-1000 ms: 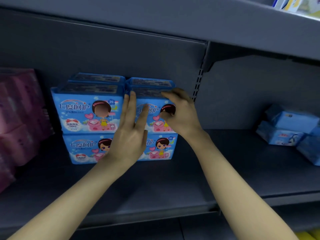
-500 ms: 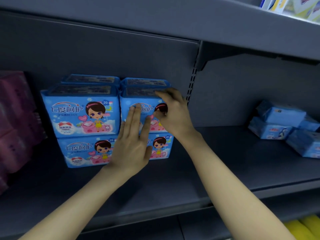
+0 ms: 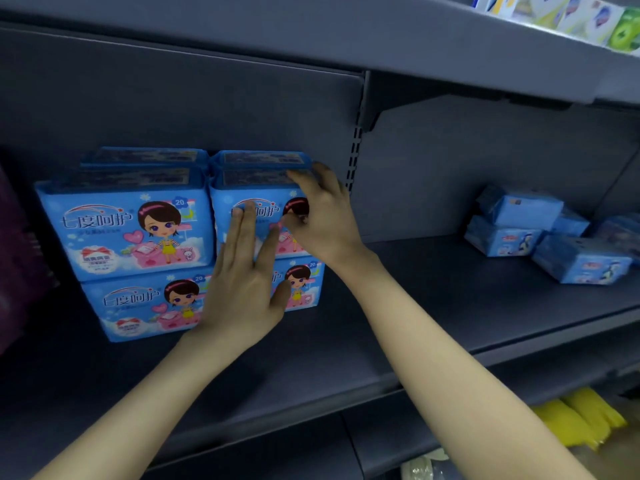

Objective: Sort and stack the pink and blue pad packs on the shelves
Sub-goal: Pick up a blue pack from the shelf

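Top-right blue pack (image 3: 266, 206) sits squared in the two-high blue stack on the shelf (image 3: 381, 323). Left hand (image 3: 242, 282) presses flat on its front; right hand (image 3: 322, 216) grips its upper corner. Loose blue packs (image 3: 519, 216) further right lie unstacked, so the job looks partly done.

Head camera faces forward and down, close to the shelf (image 3: 311, 358).

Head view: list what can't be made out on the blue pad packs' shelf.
All head view.
Upper right blue pack: front print mostly covered by the left hand and right hand.
Lower right blue pack: left half behind the left hand.
Pink packs: cut off by the left edge, dark, blurred.
Small blue packs: print too small.
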`<state>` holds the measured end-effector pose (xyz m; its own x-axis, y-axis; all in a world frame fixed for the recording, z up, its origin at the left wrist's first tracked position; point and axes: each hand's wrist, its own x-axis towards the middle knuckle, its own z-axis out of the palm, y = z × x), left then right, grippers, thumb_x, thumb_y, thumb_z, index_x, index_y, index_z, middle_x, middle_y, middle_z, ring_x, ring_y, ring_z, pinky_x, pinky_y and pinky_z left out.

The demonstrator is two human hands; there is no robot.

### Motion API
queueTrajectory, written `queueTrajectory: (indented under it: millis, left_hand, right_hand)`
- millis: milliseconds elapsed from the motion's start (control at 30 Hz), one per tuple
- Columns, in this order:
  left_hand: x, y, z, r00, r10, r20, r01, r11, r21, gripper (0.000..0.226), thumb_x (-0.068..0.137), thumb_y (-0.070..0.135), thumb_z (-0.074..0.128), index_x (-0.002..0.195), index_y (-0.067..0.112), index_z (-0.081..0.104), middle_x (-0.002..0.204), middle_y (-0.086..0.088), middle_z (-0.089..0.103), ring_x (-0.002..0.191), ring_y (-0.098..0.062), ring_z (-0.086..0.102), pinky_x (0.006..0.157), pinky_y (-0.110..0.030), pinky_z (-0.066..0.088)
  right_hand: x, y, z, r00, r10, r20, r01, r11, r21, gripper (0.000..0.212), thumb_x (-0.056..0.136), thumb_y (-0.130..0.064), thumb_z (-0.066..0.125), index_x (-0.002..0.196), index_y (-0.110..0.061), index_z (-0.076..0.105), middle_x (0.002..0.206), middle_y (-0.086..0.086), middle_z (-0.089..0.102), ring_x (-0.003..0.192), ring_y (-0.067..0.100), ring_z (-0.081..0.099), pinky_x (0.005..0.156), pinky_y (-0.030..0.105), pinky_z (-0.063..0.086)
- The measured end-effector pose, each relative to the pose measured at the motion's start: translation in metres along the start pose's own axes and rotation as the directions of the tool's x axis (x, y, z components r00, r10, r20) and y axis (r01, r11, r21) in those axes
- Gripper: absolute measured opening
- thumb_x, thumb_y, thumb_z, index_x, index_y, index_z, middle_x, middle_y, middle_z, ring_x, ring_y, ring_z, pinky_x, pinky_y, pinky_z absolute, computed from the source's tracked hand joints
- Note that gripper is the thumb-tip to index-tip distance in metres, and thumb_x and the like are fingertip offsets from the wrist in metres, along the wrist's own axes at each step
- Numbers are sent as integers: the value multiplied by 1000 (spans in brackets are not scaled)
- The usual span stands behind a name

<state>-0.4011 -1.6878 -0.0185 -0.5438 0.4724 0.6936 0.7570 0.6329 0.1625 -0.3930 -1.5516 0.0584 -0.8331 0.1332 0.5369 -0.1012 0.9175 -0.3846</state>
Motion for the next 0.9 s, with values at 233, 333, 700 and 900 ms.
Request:
queueTrajectory:
  millis: [233,333,700,900]
  left_hand:
    - [7,36,-3,1000,25,-8,-26,991,-135,58,83,31,38,132,0,45,135,-28,46,124,-48,43,95,-53,33]
    - [14,57,9,995,85,51,-79,990,-121,56,82,32,38,126,-1,50,123,-25,56,113,-47,53,83,-57,46]
    - [29,173,74,917,300,262,-249,945,-212,56,73,19,75,122,1,57,122,-21,59,114,-41,55,84,-52,49]
    - [30,256,106,853,412,320,-342,905,-252,50,72,27,65,115,1,63,115,-21,63,108,-41,59,74,-50,53]
  right_hand:
    - [-35,19,-21,996,91,0,-91,996,-4,70,87,-20,59,146,-15,21,150,9,26,137,31,22,109,39,25]
    - [-53,37,-37,978,197,71,-190,977,-97,62,93,-24,50,147,-19,20,155,6,15,138,29,23,107,40,30]
    - [-142,134,-109,854,510,98,-436,806,-400,49,94,-26,42,141,-20,31,145,6,33,134,31,25,99,49,34]
    - [-198,188,-159,757,648,90,-551,706,-446,50,96,-27,40,144,-21,26,150,6,23,139,32,14,105,55,28]
